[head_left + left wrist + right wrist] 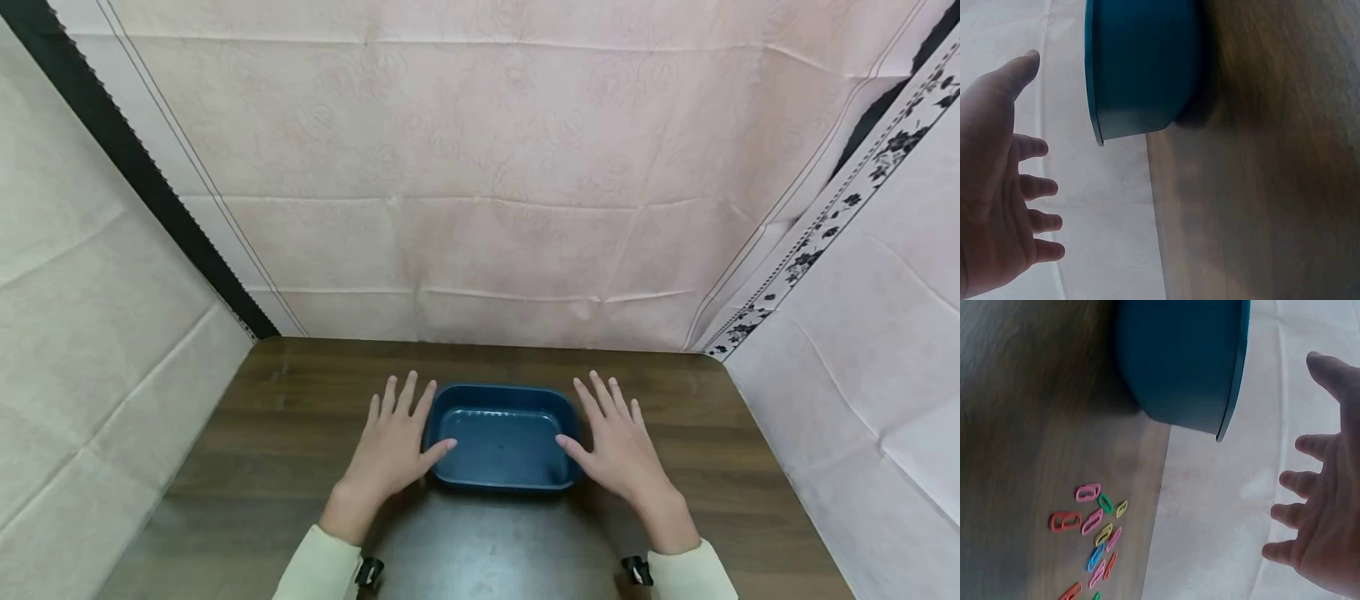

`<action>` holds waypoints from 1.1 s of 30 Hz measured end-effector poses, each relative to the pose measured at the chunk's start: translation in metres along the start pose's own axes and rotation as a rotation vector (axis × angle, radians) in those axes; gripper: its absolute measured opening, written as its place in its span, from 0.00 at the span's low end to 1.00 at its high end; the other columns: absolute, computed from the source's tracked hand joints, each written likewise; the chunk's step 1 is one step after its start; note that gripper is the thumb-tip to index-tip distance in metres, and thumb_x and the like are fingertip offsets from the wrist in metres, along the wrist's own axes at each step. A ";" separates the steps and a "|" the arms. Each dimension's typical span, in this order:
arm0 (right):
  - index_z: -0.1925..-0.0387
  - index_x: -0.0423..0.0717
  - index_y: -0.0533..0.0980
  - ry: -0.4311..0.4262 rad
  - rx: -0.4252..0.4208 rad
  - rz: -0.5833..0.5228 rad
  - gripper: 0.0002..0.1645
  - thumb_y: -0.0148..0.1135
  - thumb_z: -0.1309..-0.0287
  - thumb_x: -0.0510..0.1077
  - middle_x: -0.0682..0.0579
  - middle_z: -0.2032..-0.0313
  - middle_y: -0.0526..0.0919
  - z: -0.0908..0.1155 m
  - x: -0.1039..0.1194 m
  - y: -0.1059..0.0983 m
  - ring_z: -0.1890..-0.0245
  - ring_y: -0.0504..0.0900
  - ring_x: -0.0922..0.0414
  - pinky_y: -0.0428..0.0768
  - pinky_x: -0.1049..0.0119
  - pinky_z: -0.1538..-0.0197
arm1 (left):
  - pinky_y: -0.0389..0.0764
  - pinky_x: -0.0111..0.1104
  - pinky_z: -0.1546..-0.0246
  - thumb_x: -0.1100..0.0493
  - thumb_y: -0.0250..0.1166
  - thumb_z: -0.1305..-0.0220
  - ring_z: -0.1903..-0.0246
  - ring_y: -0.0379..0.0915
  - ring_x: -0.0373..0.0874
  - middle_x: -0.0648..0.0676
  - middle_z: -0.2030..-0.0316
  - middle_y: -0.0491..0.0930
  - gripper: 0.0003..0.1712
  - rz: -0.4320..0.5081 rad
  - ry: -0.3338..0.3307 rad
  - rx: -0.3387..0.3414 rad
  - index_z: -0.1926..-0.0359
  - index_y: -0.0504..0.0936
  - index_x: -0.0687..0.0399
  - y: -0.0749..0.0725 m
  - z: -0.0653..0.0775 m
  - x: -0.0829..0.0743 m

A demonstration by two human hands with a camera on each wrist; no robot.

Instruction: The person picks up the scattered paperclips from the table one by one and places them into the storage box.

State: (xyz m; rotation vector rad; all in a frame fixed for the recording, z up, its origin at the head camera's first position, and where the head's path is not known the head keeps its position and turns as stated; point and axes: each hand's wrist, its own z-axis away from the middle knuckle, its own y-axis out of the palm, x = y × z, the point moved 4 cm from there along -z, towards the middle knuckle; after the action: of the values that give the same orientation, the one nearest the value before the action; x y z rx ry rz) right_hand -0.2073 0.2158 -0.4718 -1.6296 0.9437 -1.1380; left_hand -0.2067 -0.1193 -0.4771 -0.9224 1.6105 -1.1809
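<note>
Blue bin (pixel 504 442): sat lower centre of the head view, on the wooden table (pixel 750 500).
Bin handling: looked like thin moulded plastic; probably light, fairly stiff, a bit slick, not fragile.
Bin hold points: short end walls, under the outer lip, both sides together to keep it level.
Left hand (pixel 393 446): fingers straight and spread, thumb over the bin's left rim in the head view; gripped nothing.
Right hand (pixel 617 442): mirrored that at the right rim; gripped nothing.
Loops (pixel 1092 522): small, clip-like, lower left of the right wrist view; at least 12 (4 pink, 3 red, 2 yellow, 2 green, 1 blue), some cut off by the bottom edge.
Other counts: 1 bin, 1 table, 2 hands.
</note>
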 end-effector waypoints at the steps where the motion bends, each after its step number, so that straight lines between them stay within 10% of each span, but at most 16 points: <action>1: 0.18 0.56 0.51 -0.004 -0.003 -0.004 0.56 0.61 0.36 0.72 0.43 0.18 0.49 0.000 -0.002 -0.001 0.19 0.47 0.36 0.51 0.24 0.25 | 0.52 0.68 0.24 0.24 0.57 0.34 0.20 0.39 0.70 0.64 0.19 0.46 0.56 0.006 0.000 0.000 0.18 0.53 0.48 0.000 0.000 0.001; 33: 0.19 0.59 0.54 0.019 -0.006 -0.240 0.48 0.65 0.31 0.60 0.44 0.20 0.55 0.021 -0.092 -0.011 0.25 0.61 0.31 0.64 0.23 0.33 | 0.65 0.64 0.29 0.30 0.59 0.29 0.22 0.51 0.66 0.63 0.20 0.53 0.51 0.193 -0.006 0.039 0.19 0.54 0.52 -0.004 -0.002 0.023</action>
State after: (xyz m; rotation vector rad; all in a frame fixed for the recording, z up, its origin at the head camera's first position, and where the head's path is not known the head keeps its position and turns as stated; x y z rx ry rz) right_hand -0.2125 0.3087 -0.4889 -1.7748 0.7786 -1.3140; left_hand -0.2158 -0.1405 -0.4784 -0.7272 1.6264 -1.0710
